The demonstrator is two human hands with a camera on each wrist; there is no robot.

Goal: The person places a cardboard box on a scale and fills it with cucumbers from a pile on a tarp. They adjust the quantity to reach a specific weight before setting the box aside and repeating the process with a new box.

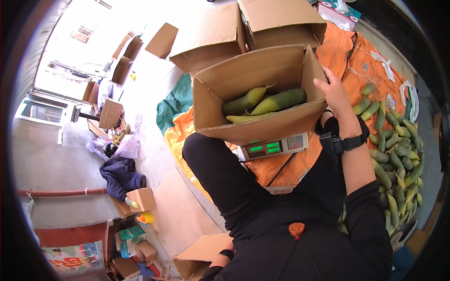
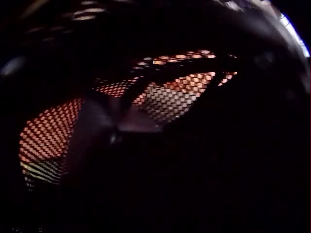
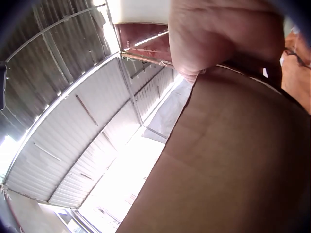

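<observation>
An open cardboard box (image 1: 260, 129) sits over a digital scale (image 1: 276, 147) with lit green digits, between the person's knees. Inside lie several long green radishes (image 1: 281, 100), one with a root tail. At the box's right rim, the right hand (image 1: 335, 93) grips the cardboard, thumb over the edge. The right wrist view shows that hand (image 3: 226, 36) close against the brown cardboard wall (image 3: 233, 145). Low in the head view, the left hand (image 1: 228, 245) is mostly hidden by the leg, beside another open box (image 1: 199, 250). Dark mesh fills the left wrist view.
A large heap of green radishes (image 1: 398, 159) lies to the right. Orange sheeting (image 1: 337, 51) covers the floor around the scale. Two big open cartons (image 1: 286, 18) stand beyond the box. At left are a dark garment (image 1: 119, 178) and small cartons (image 1: 140, 199).
</observation>
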